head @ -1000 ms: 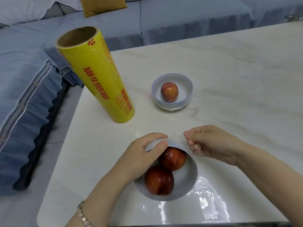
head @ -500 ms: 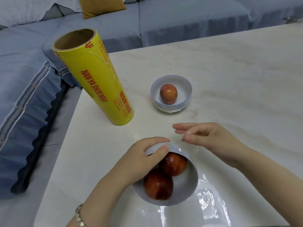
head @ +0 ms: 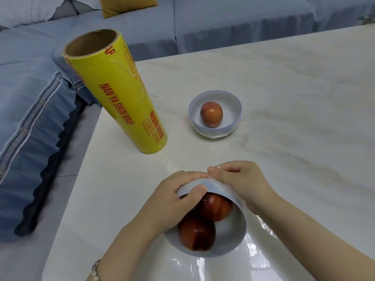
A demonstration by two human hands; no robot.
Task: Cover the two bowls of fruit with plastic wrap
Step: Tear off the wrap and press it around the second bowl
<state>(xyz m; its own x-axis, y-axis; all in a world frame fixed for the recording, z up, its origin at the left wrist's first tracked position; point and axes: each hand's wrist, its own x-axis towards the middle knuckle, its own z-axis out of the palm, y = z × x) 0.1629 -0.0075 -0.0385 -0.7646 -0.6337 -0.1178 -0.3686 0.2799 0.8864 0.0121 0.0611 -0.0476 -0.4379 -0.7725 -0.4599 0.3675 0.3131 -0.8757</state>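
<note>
A white bowl (head: pixel 233 236) with two red fruits (head: pixel 195 233) is tilted toward me at the table's near edge. My left hand (head: pixel 178 197) grips its upper rim, thumb inside against the fruit. My right hand (head: pixel 241 179) curls over the bowl's far side, fingertips pinching clear plastic wrap (head: pixel 261 246) that spreads glossy on the table to the right of the bowl. A second white bowl (head: pixel 233 110) with one red fruit (head: pixel 211 113) stands farther back, wrap gathered under its base. A tall yellow roll of plastic wrap (head: pixel 113 92) stands upright at the left.
The white marble table (head: pixel 294 98) ends at its left edge just beyond the yellow roll. A blue-grey sofa (head: pixel 223 23) with cushions runs behind and to the left, with a mustard pillow (head: pixel 125 5) at the back.
My right hand, which hovered with straight fingers beyond the bowl, has come down onto the bowl's far side and curled. My left hand keeps its grip on the rim.
</note>
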